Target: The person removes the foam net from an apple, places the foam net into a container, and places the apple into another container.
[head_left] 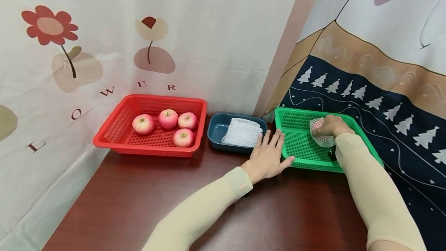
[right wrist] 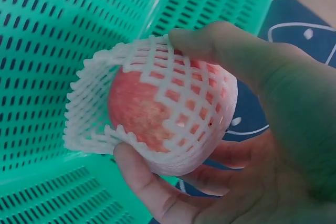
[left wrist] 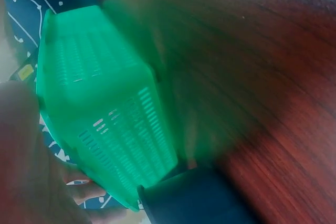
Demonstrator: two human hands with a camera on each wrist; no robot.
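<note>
My right hand (head_left: 332, 125) grips an apple (right wrist: 137, 106) wrapped in a white foam net (right wrist: 86, 103), over the inside of the green basket (head_left: 296, 142). In the right wrist view, thumb and fingers curl round the netted apple, and red skin shows through the net's open end. My left hand (head_left: 267, 158) has its fingers straight and spread, between the blue tray (head_left: 214, 129) and the green basket's near left corner. Folded white foam nets (head_left: 241, 133) lie in the blue tray, close by the left fingertips.
On the left stands a red basket (head_left: 122, 148) with several bare apples (head_left: 168, 119) in it. All the containers sit along the back of the brown wooden table (head_left: 146, 200). Printed curtains (head_left: 223, 42) hang right behind them.
</note>
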